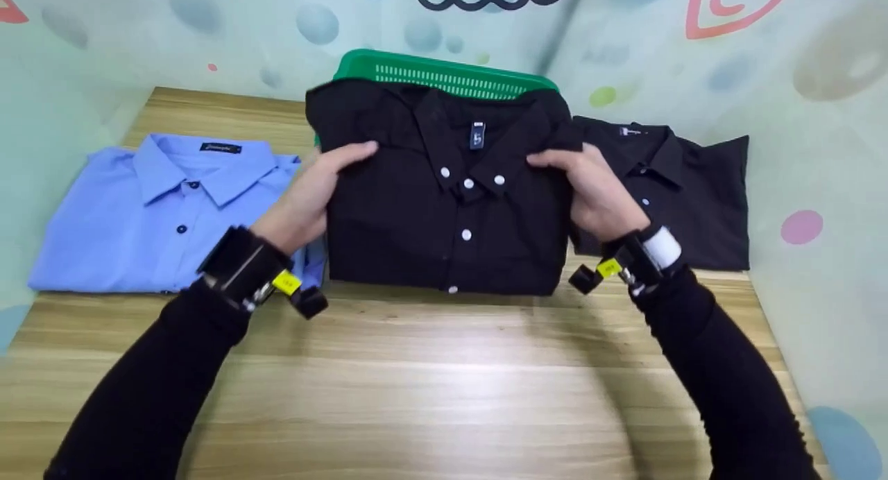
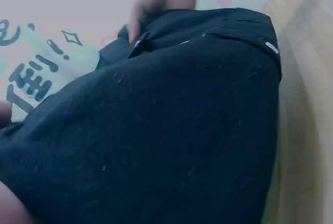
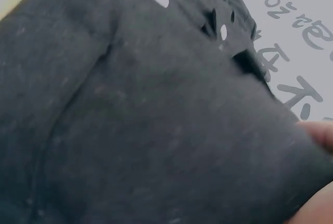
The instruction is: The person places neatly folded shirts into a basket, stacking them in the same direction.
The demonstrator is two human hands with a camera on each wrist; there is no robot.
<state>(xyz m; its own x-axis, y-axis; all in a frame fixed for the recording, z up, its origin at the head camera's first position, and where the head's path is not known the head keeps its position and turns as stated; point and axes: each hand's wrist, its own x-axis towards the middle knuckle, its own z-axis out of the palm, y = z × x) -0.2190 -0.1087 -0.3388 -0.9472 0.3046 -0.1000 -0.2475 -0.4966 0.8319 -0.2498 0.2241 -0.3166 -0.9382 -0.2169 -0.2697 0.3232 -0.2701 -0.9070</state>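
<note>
Fingers of our left hand (image 1: 303, 197) and right hand (image 1: 598, 189) grip the shirt (image 1: 395, 216) from opposite sides, in front of the basket (image 1: 444, 75), collar (image 1: 433, 143) toward it, hem (image 1: 388, 277) away.

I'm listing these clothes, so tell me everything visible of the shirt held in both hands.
The shirt is black and looks like woven cloth, with a pointed collar, white buttons down the front and at both collar tips, and a small dark label inside the neck. It appears folded into a rough rectangle, front facing the head camera. The left hand and right hand grip its upper sides; it partly hides the basket.
</note>
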